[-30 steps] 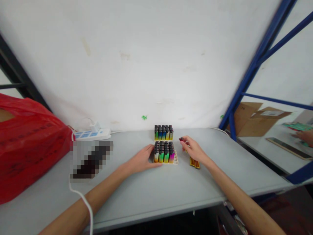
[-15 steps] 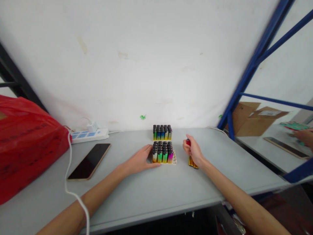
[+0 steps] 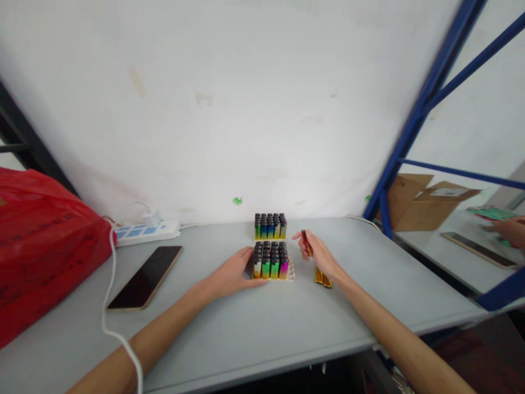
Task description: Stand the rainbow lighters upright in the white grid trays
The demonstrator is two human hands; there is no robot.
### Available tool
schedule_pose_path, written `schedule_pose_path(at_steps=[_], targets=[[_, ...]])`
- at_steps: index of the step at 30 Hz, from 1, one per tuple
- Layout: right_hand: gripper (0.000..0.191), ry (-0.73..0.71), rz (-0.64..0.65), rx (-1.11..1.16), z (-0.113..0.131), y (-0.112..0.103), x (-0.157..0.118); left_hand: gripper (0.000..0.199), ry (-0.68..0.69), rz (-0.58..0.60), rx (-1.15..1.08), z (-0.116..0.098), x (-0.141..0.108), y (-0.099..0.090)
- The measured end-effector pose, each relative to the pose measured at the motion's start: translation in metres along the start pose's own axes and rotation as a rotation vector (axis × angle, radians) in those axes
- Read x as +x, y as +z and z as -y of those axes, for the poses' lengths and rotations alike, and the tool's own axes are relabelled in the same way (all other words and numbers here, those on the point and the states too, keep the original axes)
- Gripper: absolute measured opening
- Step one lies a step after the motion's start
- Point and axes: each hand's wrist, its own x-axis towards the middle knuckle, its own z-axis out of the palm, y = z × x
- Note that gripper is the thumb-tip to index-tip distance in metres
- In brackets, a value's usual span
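My left hand is at the left side of a white tray, thumb along its front edge and fingers behind its left side, gripping it. Several lighters with black tops and coloured bodies stand upright in the tray; its right column shows bare slots. Just right of the tray, my right hand pinches a single lighter with a dark top, held slightly tilted above the table. Beneath that hand, gold-coloured lighters lie on the table, partly covered by it.
A second block of upright lighters stands behind, near the wall. To the left are a phone, a power strip, a white cable and a red bag. Beyond the blue frame are a cardboard box and another person's hand.
My right hand has moved left toward the tray, turning the lighter so that more of it shows. My left hand stays at the tray. The view has shifted slightly.
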Motion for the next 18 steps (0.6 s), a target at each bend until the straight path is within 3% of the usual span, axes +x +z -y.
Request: schedule_pose_path(at_steps=[8, 14, 18], targets=[[0.049, -0.173, 0.043, -0.225, 0.007, 0.002, -0.008, 0.08, 0.03, 0.02, 0.006, 0.007, 0.001, 0.002], [0.038, -0.194, -0.061, -0.136, -0.003, 0.008, -0.004, 0.08, 0.026, 0.007, -0.007, 0.006, 0.0, 0.001], [0.036, -0.156, 0.016, -0.184, -0.014, 0.009, -0.001, 0.078, 0.016, 0.001, -0.005, 0.004, 0.0, 0.001]])
